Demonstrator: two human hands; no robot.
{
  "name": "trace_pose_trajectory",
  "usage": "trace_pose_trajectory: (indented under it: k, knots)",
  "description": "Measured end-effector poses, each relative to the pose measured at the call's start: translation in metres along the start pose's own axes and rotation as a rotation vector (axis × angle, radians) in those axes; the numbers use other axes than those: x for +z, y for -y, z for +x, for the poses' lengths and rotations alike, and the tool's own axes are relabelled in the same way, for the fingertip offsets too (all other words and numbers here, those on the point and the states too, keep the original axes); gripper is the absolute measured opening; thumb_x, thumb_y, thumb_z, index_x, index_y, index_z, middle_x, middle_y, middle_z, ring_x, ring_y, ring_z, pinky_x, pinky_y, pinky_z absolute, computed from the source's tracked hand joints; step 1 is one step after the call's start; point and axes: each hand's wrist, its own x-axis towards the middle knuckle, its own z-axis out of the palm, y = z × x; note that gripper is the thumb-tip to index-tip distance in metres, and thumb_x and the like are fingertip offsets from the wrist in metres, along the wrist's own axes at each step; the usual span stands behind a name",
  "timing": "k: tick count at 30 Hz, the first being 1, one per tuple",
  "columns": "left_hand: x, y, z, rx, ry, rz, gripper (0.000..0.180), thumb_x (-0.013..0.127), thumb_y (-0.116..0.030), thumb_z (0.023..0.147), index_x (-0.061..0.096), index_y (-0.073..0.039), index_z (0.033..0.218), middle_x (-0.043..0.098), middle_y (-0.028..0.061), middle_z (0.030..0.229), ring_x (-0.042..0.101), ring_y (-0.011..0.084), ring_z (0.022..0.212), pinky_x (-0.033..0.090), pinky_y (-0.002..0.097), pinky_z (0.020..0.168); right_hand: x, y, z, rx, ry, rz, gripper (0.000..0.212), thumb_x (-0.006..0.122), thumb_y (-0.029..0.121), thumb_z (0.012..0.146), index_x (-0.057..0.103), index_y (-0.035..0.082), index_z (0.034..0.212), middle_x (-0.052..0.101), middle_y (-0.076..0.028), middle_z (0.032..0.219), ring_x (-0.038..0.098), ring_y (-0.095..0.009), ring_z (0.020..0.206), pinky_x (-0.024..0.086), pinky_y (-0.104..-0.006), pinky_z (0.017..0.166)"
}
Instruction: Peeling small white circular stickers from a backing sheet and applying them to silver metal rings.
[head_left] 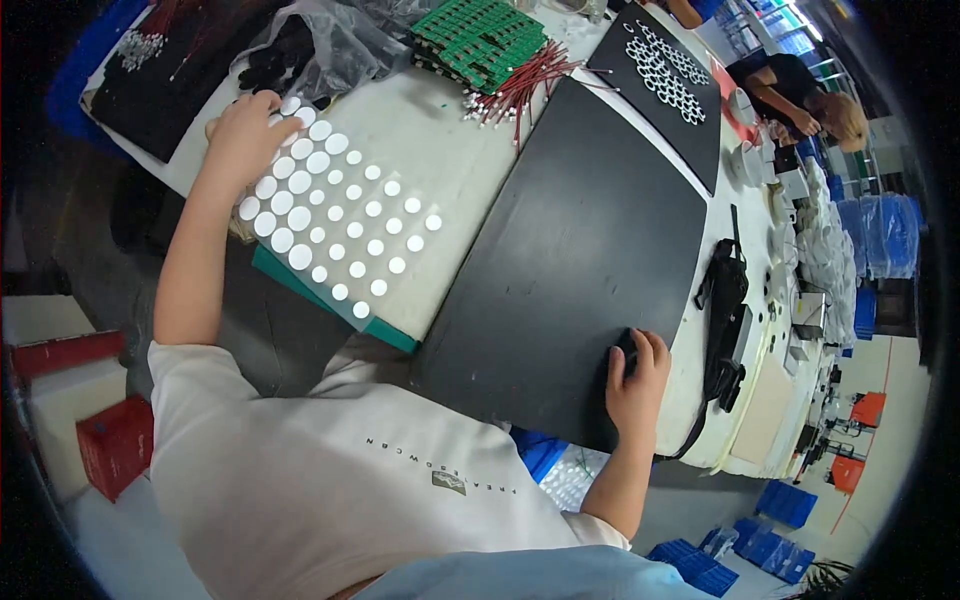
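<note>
A clear sheet of white round stickers (336, 213), with larger discs on its left and smaller ones on its right, lies at the left end of the white table. My left hand (248, 138) is at the sheet's far left corner, fingers bent and closed on its edge; the exact hold is partly hidden. Farther right, my right hand (640, 385) has its fingers curled round a small black part (625, 348), over the near right portion of a large black mat (570, 250). Most of that part is covered by my fingers.
Green circuit boards (478, 40) and red wires (515, 88) lie at the far side, beside a clear plastic bag (335, 45). A black board (665, 85) carries white rings. A black strap bag (725, 310) lies right of the mat. Another person (790, 95) sits far right.
</note>
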Motion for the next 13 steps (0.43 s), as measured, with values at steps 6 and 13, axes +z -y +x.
trace_pose_trajectory:
  k: [6, 13]
  knots:
    - [-0.017, 0.055, 0.055, 0.224, -0.376, -0.088, 0.027, 0.062, -0.033, 0.097, 0.075, -0.013, 0.110, 0.073, 0.0133, 0.103, 0.068, 0.0358, 0.101, 0.049, 0.0526, 0.089, -0.006, -0.006, 0.000, -0.017, 0.016, -0.011, 0.037, 0.071, 0.013, 0.092, 0.062, 0.000, 0.126, 0.059, -0.023, 0.128, 0.055, -0.043, 0.118, 0.045, -0.0494, 0.103]
    - [-0.022, -0.066, 0.078, 0.466, -0.508, -0.245, 0.038, 0.067, -0.036, 0.097, 0.073, -0.007, 0.121, 0.073, 0.0161, 0.115, 0.070, 0.0350, 0.107, 0.052, 0.0445, 0.097, -0.015, 0.008, 0.012, 0.052, 0.096, -0.004, 0.035, 0.070, 0.011, 0.093, 0.062, 0.000, 0.125, 0.059, -0.022, 0.129, 0.057, -0.041, 0.119, 0.046, -0.0462, 0.103]
